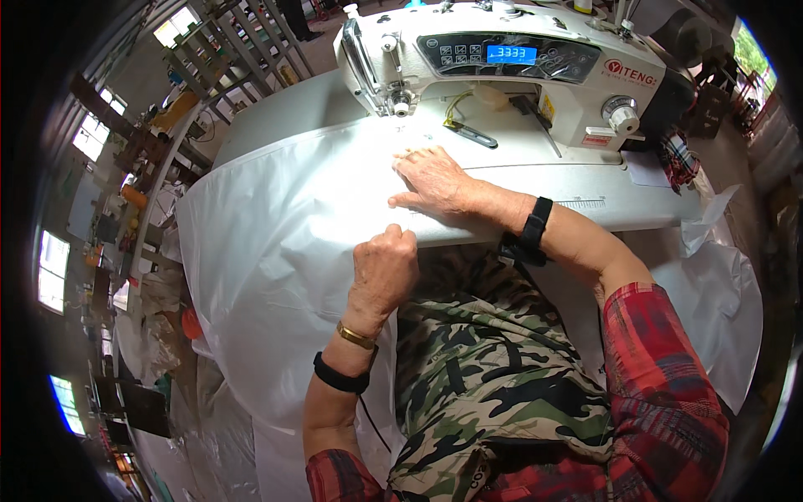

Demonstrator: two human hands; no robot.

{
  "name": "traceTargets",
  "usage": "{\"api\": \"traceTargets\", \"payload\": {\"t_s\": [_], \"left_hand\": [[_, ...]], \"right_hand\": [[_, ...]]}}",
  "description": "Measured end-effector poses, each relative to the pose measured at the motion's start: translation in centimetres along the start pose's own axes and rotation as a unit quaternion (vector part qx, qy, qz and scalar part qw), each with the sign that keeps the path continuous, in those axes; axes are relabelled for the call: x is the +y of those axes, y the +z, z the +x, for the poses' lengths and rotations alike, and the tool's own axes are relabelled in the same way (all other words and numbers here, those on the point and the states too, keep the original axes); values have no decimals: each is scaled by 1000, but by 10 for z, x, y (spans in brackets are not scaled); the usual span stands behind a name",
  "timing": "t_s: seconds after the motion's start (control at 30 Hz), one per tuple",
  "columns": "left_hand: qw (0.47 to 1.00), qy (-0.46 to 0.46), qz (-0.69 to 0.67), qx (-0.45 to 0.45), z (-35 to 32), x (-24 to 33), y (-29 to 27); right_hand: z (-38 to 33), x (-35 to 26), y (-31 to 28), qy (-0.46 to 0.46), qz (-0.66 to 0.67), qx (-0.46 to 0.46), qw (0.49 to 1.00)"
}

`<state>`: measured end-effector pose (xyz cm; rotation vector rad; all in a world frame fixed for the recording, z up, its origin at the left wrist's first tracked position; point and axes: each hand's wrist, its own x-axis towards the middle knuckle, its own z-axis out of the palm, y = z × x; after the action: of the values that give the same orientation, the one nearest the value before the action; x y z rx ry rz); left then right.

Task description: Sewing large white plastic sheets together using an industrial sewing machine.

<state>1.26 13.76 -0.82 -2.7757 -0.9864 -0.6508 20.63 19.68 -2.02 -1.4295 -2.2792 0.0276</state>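
Note:
A large white plastic-like sheet lies over the left of the sewing table and hangs down toward my lap. Beside my lap, my left hand is closed in a fist on the sheet's near edge. My right hand rests flat on the brightly lit part, fingers stretched out and thumb apart, holding nothing. Just beyond its fingertips is the needle area of a white sewing machine. The presser foot is washed out by glare.
Yellow-and-black thread snips lie on the machine bed, near a dark thin-shafted tool leaning by the machine. A patterned cloth hangs at the table's right end. More white sheeting hangs at the right. Metal racks stand far left.

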Motion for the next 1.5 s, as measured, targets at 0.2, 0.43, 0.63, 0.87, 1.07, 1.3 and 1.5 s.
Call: {"api": "traceTargets", "payload": {"t_s": [0.2, 0.43, 0.63, 0.87, 1.07, 1.3, 1.5], "left_hand": [[998, -3, 61, -31, 36, -22, 11], [997, -21, 62, -51, 79, -43, 19], [995, -79, 37, -42, 112, -55, 32], [990, -92, -101, 38, 71, -36, 6], [956, -283, 38, 66, -39, -61, -6], [979, -185, 50, 68, -61, -145, 26], [988, -139, 31, 64, -59, -168, 26]], "right_hand": [[13, 8, 3, -3, 27, -30, 999], [4, 7, 1, -36, 86, 17, 995], [14, 11, 6, 43, 127, 45, 990], [14, 11, 10, 116, 152, 93, 977], [-3, -15, 0, 9, 87, 243, 966], [-101, -101, 36, -181, 115, 115, 970], [-114, -139, 92, -268, 56, -140, 952]]}}
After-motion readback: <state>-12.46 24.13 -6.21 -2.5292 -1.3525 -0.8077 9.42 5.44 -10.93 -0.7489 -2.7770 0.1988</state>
